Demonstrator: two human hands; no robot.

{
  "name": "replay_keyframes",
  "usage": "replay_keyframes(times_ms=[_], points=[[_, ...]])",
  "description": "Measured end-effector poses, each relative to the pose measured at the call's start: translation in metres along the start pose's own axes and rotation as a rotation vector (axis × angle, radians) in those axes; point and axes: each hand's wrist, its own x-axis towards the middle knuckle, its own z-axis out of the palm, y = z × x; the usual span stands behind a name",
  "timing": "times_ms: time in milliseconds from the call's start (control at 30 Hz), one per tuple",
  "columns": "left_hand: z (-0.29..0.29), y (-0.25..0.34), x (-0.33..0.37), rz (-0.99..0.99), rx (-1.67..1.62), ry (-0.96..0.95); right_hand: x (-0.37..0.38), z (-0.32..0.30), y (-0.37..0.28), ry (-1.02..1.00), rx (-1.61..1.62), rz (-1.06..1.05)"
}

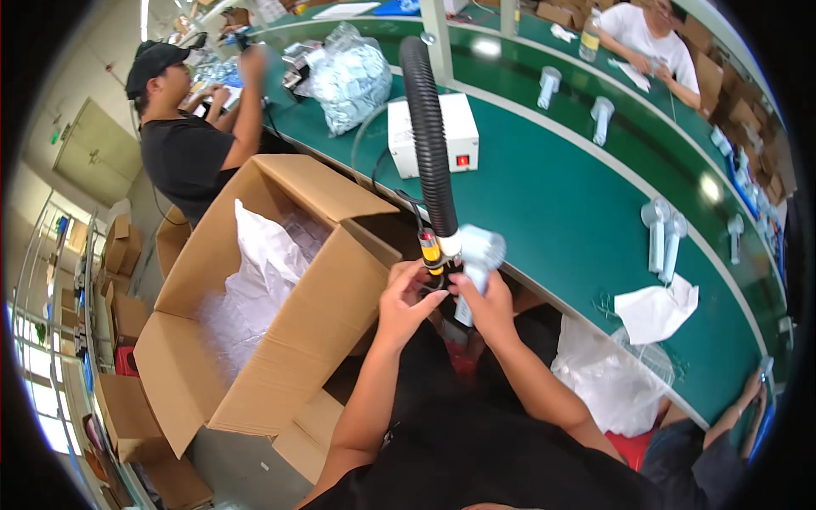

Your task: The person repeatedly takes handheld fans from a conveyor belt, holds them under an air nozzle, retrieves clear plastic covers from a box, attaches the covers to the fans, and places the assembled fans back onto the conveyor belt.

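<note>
My right hand is closed around the handle of a pale blue handheld fan. Its round head points up, and the handle slants down between my thumb and fingers. Close by on the left, my left hand has its fingers curled and its thumb bent toward them, just under a yellow and black cylindrical device on a cable. Whatever those fingers grip is too dark and small to make out. A black corrugated hose comes down beside the device and ends in a white fitting near the fan's head.
An open cardboard box with plastic wrap stands at my left. On the green bench are a white box with a red switch, a bag of parts and more fans. Co-workers sit at left and across.
</note>
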Motion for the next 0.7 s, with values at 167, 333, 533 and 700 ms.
replay_keyframes(times_ms=[167,333,533,700], points=[[-0.003,0.021,-0.020,-0.127,-0.048,0.121,0.023,0.030,-0.009,-0.137,0.086,0.007],[-0.008,0.017,-0.031,-0.068,0.018,0.016,0.002,0.018,-0.012,0.091,0.438,0.065],[0.022,0.022,-0.024,-0.577,-0.680,-0.242,-0.007,-0.019,-0.030,-0.110,0.658,-0.194],[0.031,0.004,-0.032,-0.617,-0.735,-0.421,-0.013,-0.046,-0.021,-0.305,0.378,-0.198]])
